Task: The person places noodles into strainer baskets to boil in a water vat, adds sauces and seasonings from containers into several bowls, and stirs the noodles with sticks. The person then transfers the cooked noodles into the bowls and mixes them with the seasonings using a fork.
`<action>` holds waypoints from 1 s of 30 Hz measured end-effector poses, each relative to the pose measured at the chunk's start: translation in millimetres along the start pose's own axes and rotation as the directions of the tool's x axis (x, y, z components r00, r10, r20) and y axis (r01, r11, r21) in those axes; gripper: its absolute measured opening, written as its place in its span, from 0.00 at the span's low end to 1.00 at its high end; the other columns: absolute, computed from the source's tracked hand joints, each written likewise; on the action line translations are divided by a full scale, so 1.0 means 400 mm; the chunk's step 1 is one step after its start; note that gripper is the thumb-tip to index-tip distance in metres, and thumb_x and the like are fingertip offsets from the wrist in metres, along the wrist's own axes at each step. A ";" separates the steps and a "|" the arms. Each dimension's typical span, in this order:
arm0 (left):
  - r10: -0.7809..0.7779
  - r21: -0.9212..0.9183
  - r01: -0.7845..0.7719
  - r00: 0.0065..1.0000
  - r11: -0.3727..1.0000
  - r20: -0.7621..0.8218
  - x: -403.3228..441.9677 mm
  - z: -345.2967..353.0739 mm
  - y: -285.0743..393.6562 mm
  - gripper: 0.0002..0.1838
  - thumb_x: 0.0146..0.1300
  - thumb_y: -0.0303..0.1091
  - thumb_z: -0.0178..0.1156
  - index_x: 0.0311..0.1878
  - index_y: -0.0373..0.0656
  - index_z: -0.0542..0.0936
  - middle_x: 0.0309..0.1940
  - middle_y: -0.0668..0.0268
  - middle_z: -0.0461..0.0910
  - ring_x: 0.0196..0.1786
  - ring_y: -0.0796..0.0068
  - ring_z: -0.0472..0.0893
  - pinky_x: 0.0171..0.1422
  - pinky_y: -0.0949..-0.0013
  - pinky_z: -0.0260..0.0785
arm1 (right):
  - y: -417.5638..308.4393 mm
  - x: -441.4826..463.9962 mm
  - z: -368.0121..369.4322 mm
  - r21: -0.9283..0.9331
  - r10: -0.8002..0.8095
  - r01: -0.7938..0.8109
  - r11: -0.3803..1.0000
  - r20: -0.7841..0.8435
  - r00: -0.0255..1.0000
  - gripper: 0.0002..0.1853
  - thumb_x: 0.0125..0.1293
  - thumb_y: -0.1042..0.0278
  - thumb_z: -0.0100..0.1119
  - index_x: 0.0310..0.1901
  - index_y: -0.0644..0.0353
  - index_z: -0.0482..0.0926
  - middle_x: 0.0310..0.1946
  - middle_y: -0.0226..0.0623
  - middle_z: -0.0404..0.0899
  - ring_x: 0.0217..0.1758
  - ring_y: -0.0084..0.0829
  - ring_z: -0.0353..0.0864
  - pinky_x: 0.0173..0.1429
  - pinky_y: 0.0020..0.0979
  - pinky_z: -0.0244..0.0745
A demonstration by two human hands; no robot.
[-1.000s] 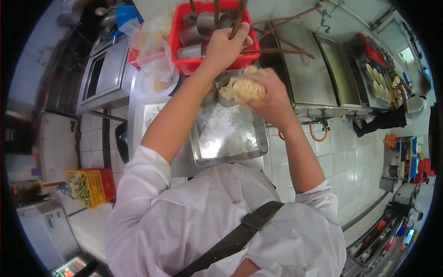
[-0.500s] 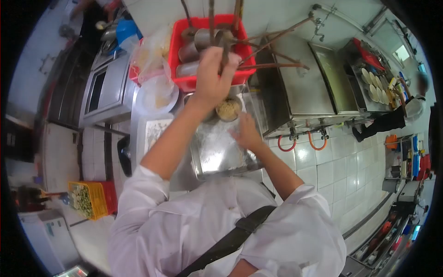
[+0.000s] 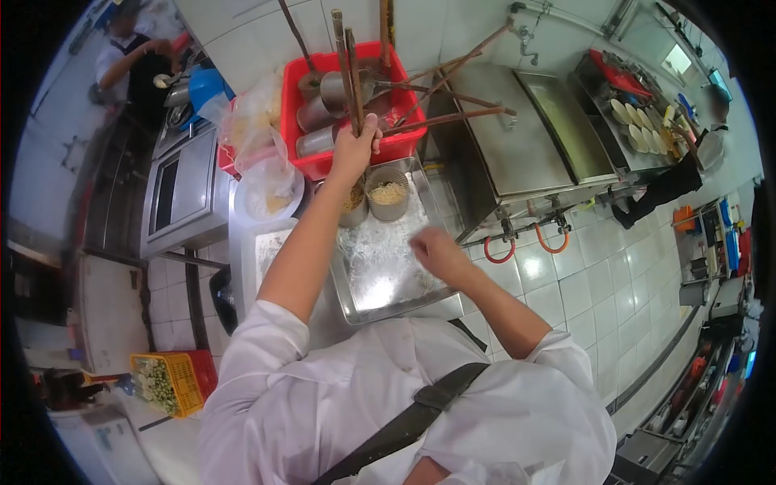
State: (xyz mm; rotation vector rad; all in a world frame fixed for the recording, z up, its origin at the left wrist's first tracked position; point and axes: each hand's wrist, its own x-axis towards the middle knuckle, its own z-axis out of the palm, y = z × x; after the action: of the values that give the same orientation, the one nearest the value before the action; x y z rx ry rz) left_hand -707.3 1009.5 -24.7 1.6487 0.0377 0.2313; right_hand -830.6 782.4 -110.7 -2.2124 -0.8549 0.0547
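My left hand [image 3: 356,151] is wrapped round the long wooden handles [image 3: 352,89] that rise beside the red basin [image 3: 400,149]. Below that hand, two round metal strainers stand on a shiny metal tray [image 3: 380,279]; the right one holds pale noodles [image 3: 388,194], the left one [image 3: 353,206] is partly hidden by my wrist. My right hand [image 3: 439,254] hovers over the tray's right side, its fingers curled, apart from the strainers; whether anything small is inside cannot be seen. Several metal strainers [image 3: 319,141] lie in the red basin.
A white bowl [image 3: 297,194] and plastic bags [image 3: 257,137] stand left of the basin. Steel kitchen units [image 3: 517,137] are at the right. One person [image 3: 133,61] works at the far left, another [image 3: 695,162] at the far right. A yellow crate [image 3: 184,384] stands on the floor.
The noodles have gone from my right hand into the right strainer. That hand has drawn back toward me and curled. My left hand still grips the handles.
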 end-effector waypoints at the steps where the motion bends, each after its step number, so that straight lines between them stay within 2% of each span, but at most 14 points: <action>1: 0.001 -0.001 -0.001 1.000 1.000 0.000 0.001 -0.001 -0.007 0.27 0.72 0.55 0.52 0.29 0.38 0.76 0.18 0.68 0.74 0.24 0.77 0.75 0.31 0.72 0.66 | -0.099 0.054 -0.089 0.127 -0.021 0.041 0.991 -0.156 0.988 0.02 0.59 0.79 0.57 0.32 0.64 0.79 0.35 0.47 0.78 0.36 0.46 0.79 0.46 0.39 0.76; 3: 0.061 0.016 -0.061 0.998 0.998 0.018 0.008 -0.004 -0.022 0.26 0.72 0.54 0.52 0.30 0.38 0.76 0.17 0.69 0.72 0.22 0.79 0.73 0.29 0.72 0.66 | -0.227 0.142 -0.190 0.151 -0.140 0.273 0.950 -0.576 0.805 0.03 0.57 0.81 0.57 0.33 0.64 0.78 0.34 0.47 0.78 0.36 0.48 0.78 0.46 0.40 0.76; 6: 0.060 -0.063 -0.064 0.996 0.996 -0.065 0.011 0.014 -0.052 0.23 0.74 0.49 0.51 0.28 0.39 0.75 0.18 0.70 0.73 0.22 0.79 0.72 0.28 0.72 0.65 | -0.162 0.235 -0.157 -0.044 -0.305 0.375 0.926 -0.670 0.677 0.05 0.57 0.80 0.60 0.36 0.64 0.78 0.35 0.46 0.79 0.39 0.48 0.78 0.47 0.40 0.75; 7: 0.047 -0.061 -0.049 0.998 0.997 -0.043 -0.006 0.018 -0.054 0.23 0.74 0.49 0.51 0.28 0.39 0.75 0.18 0.70 0.73 0.22 0.79 0.72 0.28 0.72 0.65 | -0.096 0.212 -0.104 -0.039 -0.284 0.353 0.935 -0.678 0.678 0.05 0.57 0.80 0.60 0.36 0.64 0.78 0.35 0.46 0.79 0.39 0.48 0.78 0.47 0.40 0.75; 8: 0.083 0.020 -0.083 0.996 0.996 -0.040 -0.028 0.013 -0.048 0.21 0.74 0.45 0.50 0.27 0.40 0.74 0.18 0.69 0.73 0.22 0.79 0.72 0.28 0.71 0.64 | -0.014 0.181 -0.027 -0.087 -0.220 0.202 0.976 -0.420 0.881 0.07 0.57 0.80 0.61 0.38 0.63 0.79 0.37 0.45 0.79 0.41 0.48 0.79 0.49 0.40 0.75; 9: 0.144 0.098 -0.141 0.989 0.985 -0.033 -0.021 0.007 -0.034 0.20 0.74 0.42 0.48 0.26 0.41 0.73 0.18 0.69 0.73 0.21 0.79 0.72 0.28 0.71 0.64 | 0.035 0.176 -0.001 -0.179 -0.105 0.080 0.981 -0.139 0.985 0.09 0.57 0.79 0.62 0.40 0.62 0.79 0.38 0.44 0.80 0.43 0.47 0.79 0.50 0.39 0.75; 11: 0.032 -0.072 -0.044 0.987 0.996 -0.159 -0.002 0.012 -0.090 0.18 0.74 0.38 0.47 0.24 0.43 0.72 0.17 0.70 0.73 0.20 0.79 0.71 0.26 0.70 0.62 | -0.009 0.038 -0.024 -0.024 -0.206 0.222 0.975 -0.475 0.856 0.09 0.58 0.79 0.61 0.41 0.61 0.81 0.39 0.44 0.82 0.44 0.45 0.81 0.51 0.38 0.75; 14: 0.116 0.236 -0.067 0.973 0.969 -0.199 -0.048 0.041 -0.032 0.18 0.72 0.36 0.50 0.23 0.44 0.72 0.15 0.70 0.73 0.19 0.80 0.71 0.23 0.70 0.61 | 0.065 -0.253 -0.126 0.220 0.070 0.015 0.975 -0.372 0.926 0.09 0.58 0.79 0.62 0.41 0.62 0.81 0.37 0.42 0.82 0.42 0.40 0.82 0.49 0.34 0.77; 15: 0.162 0.105 -0.144 0.968 0.984 -0.192 -0.050 0.070 0.001 0.15 0.72 0.34 0.50 0.26 0.41 0.74 0.15 0.70 0.73 0.19 0.80 0.72 0.24 0.72 0.62 | 0.127 -0.356 -0.140 0.302 0.208 -0.109 0.947 -0.317 0.925 0.08 0.59 0.79 0.62 0.42 0.63 0.82 0.38 0.41 0.83 0.41 0.36 0.83 0.48 0.32 0.77; 17: 0.139 0.309 -0.092 0.981 0.947 -0.133 -0.068 0.163 0.166 0.12 0.73 0.34 0.50 0.33 0.38 0.74 0.16 0.69 0.72 0.20 0.80 0.73 0.25 0.73 0.65 | 0.239 -0.497 -0.189 0.457 0.454 -0.287 0.842 -0.313 0.834 0.07 0.63 0.77 0.61 0.42 0.63 0.82 0.39 0.38 0.84 0.41 0.27 0.83 0.47 0.29 0.77; 19: 0.061 0.294 -0.043 0.997 0.955 -0.054 -0.078 0.282 0.300 0.12 0.74 0.36 0.50 0.38 0.36 0.73 0.18 0.67 0.73 0.20 0.78 0.74 0.26 0.72 0.67 | 0.319 -0.591 -0.292 0.489 0.535 -0.351 0.799 -0.309 0.786 0.07 0.64 0.76 0.59 0.43 0.64 0.81 0.38 0.39 0.84 0.41 0.27 0.83 0.47 0.29 0.77; 20: 0.191 0.259 -0.194 0.981 0.946 0.037 -0.082 0.346 0.341 0.15 0.75 0.40 0.50 0.38 0.36 0.72 0.19 0.66 0.73 0.21 0.77 0.75 0.27 0.71 0.69 | 0.361 -0.628 -0.351 0.513 0.603 -0.408 0.755 -0.301 0.738 0.08 0.66 0.75 0.58 0.44 0.66 0.81 0.37 0.39 0.84 0.41 0.27 0.83 0.48 0.29 0.77; 25: 0.048 0.270 -0.107 0.976 0.957 0.214 -0.103 0.720 0.517 0.24 0.74 0.54 0.48 0.30 0.42 0.67 0.17 0.72 0.63 0.20 0.79 0.68 0.28 0.71 0.66 | 0.580 -0.828 -0.614 0.534 0.677 -0.469 0.704 -0.305 0.670 0.09 0.69 0.72 0.56 0.44 0.67 0.81 0.35 0.37 0.84 0.39 0.24 0.81 0.46 0.27 0.76; 30: 0.171 -0.123 -0.135 0.917 0.983 0.359 -0.009 1.064 0.514 0.28 0.71 0.61 0.47 0.27 0.47 0.60 0.19 0.75 0.57 0.21 0.80 0.61 0.32 0.70 0.65 | 0.800 -0.916 -0.907 0.479 0.683 -0.495 0.725 -0.407 0.607 0.11 0.71 0.68 0.55 0.45 0.66 0.80 0.34 0.34 0.83 0.37 0.22 0.79 0.43 0.25 0.73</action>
State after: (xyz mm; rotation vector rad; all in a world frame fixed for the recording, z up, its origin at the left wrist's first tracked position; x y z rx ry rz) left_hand -660.5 571.8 146.9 1.5763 -0.3849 0.0370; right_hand -830.9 176.4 -140.9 -1.9311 0.2517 -0.1277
